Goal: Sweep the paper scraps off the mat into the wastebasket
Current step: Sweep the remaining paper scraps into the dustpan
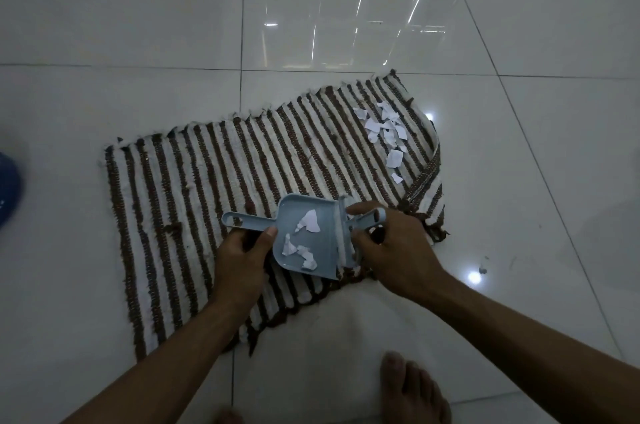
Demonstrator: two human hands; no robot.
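Observation:
A brown-and-white striped mat (194, 202) lies on the tiled floor. My left hand (242, 257) grips the handle of a light blue dustpan (322, 236) resting on the mat's near part. Several white paper scraps (308, 221) lie inside the pan. My right hand (391, 250) is shut on a small light blue hand brush (367, 221), whose bristle edge sits against the pan's open right side. A cluster of white paper scraps (384, 132) lies on the mat's far right part. A blue rounded object (8, 188), possibly the wastebasket, shows at the left edge.
The mat's right corner (427, 177) is folded over. My bare foot (412, 389) stands on the floor near the bottom, with another toe at the bottom edge. Glossy white tiles (138, 25) surround the mat. A small speck of debris (482, 270) lies right of the mat.

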